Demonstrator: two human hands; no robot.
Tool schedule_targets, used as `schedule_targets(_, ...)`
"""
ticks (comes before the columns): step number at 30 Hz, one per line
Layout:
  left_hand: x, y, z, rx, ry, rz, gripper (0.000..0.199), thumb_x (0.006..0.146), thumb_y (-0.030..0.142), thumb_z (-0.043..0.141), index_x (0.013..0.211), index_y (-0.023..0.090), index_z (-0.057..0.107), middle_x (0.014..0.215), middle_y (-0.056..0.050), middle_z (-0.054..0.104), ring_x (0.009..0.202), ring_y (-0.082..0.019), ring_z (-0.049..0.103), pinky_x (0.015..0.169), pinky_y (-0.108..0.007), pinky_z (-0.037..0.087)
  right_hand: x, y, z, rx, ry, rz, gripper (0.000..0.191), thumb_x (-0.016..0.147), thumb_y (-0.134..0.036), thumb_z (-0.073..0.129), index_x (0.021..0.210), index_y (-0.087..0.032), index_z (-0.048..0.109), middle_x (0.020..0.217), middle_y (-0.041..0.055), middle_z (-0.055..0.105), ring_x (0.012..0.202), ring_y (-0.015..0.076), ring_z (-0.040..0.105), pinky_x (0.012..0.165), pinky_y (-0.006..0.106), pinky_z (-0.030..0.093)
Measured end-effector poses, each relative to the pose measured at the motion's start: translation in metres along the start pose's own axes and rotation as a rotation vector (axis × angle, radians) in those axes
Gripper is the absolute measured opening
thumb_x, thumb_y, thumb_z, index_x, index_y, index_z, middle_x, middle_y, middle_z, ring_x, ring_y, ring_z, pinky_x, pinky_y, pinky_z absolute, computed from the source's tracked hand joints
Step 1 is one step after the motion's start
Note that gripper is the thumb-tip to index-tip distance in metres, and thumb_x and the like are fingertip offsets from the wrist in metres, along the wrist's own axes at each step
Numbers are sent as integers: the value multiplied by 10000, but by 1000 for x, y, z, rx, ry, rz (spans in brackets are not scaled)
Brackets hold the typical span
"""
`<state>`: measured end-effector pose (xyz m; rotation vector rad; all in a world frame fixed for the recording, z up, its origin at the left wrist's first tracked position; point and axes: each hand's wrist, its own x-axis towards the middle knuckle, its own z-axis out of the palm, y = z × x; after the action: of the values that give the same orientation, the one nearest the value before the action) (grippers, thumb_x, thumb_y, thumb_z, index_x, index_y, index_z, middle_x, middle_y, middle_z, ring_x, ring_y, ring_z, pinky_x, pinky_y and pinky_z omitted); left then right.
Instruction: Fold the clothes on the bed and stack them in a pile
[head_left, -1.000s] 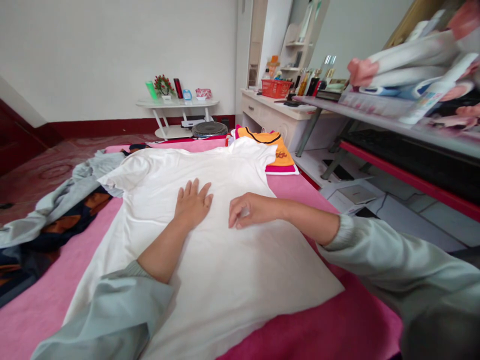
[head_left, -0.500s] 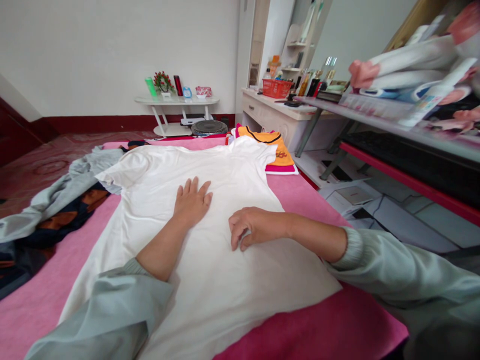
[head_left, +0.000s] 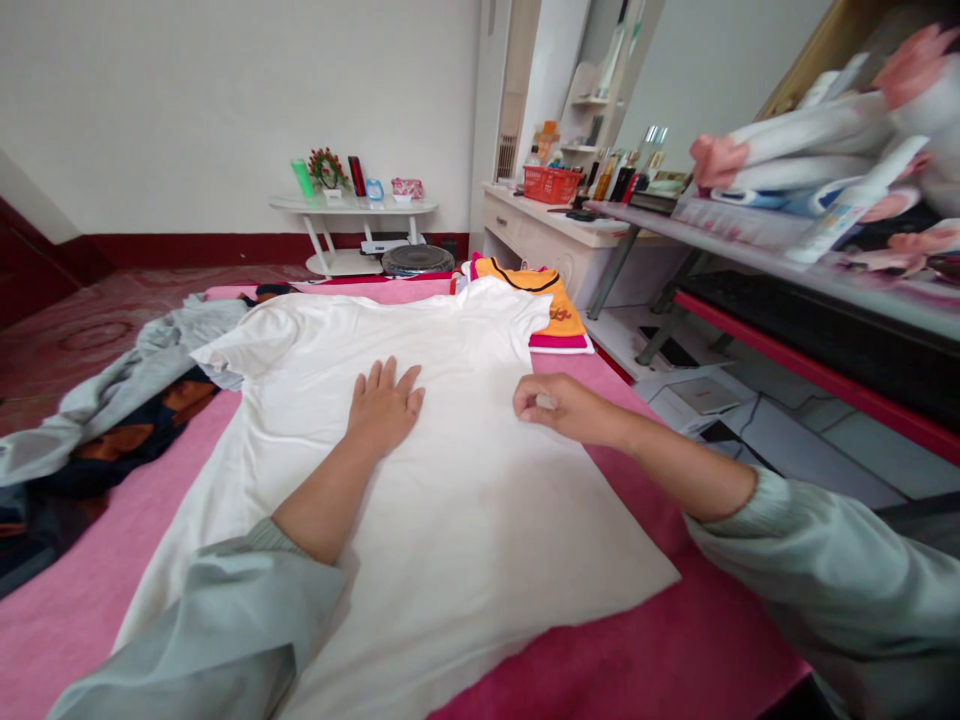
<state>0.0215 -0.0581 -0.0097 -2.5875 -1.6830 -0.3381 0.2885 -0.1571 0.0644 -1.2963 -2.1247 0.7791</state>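
Observation:
A white T-shirt (head_left: 450,540) lies spread out, its sleeves toward the far side and a few creases running across it. My left hand (head_left: 384,405) rests flat on the middle of the shirt, fingers spread. Over the shirt's right edge is my right hand (head_left: 562,408), its thumb and fingers curled together in a pinch. Whether cloth or anything else is between those fingertips cannot be made out. Beneath the shirt is a pink bed cover (head_left: 600,385).
Folded clothes with an orange top (head_left: 559,320) lie beyond the right sleeve. Grey and dark clothes (head_left: 142,390) are heaped at the left. A cluttered grey table (head_left: 750,245) stands close on the right. A small white table (head_left: 360,205) is at the back wall.
My right hand has moved away and to the right, from the shirt's middle to its right edge, and its fingers have closed together. My left hand has stayed in place.

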Motion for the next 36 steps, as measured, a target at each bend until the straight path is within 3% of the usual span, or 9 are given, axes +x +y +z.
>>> schedule_targets(4,1,1,1,-9,7,-10,510,934,460,258,1407,294,352,1511,-85,261,1381,-306,216,1092,-514,192,-20,50,-58,-379,482,289,112,753,-191,530,771,-143,630,716,33,627,677,153,566,638,247,420)
schedule_targets(8,0,2,1,-38,33,-19,501,929,438,292,1395,279,382,1504,-101,272,1377,-316,225,1089,-521,188,-28,75,-83,-859,579,403,372,675,-77,551,1024,-140,662,1149,164,593,1014,270,568,811,340,427)
schedule_targets(11,0,1,1,-114,66,-18,483,916,416,345,1368,269,430,1495,-110,291,1374,-325,228,1088,-533,176,-1,59,-62,-800,585,218,510,690,-82,566,1197,-137,582,1337,185,461,1177,286,480,902,360,408)
schedule_targets(14,5,-4,1,-324,128,-23,441,884,403,435,1290,256,527,1436,-104,402,1343,-314,300,1090,-534,175,51,23,-18,-445,513,31,204,771,-244,595,939,-172,682,978,93,677,862,197,626,768,292,461)
schedule_targets(17,10,-13,0,-809,196,-38,381,857,424,500,1135,206,643,1211,-103,620,1161,-266,527,1039,-449,326,104,-9,35,-6,371,55,330,820,-430,545,665,-170,678,548,15,641,534,139,598,526,222,413)
schedule_targets(20,12,-20,-4,-1289,244,-87,375,788,478,598,927,150,714,933,-98,720,888,-224,651,876,-351,468,140,-22,81,322,374,76,409,807,-492,536,586,-162,635,510,4,617,468,123,583,466,205,384)
schedule_targets(23,12,-23,-7,-1480,293,-139,358,716,461,687,852,131,722,824,-79,728,756,-187,655,792,-307,492,157,-19,110,523,467,88,415,800,-503,542,564,-164,586,549,4,622,480,123,583,482,215,417)
schedule_targets(28,13,-23,-8,-1555,317,-182,342,682,420,732,875,138,722,832,-63,729,750,-173,655,790,-294,495,160,-12,120,578,541,48,391,797,-483,564,569,-166,575,553,-10,602,484,109,548,504,220,422)
schedule_targets(36,13,-20,-10,-1610,288,-204,281,675,385,745,805,139,712,778,-48,719,737,-165,646,780,-281,490,154,-13,119,592,504,54,388,784,-475,586,555,-162,591,522,-9,585,466,101,519,494,218,403)
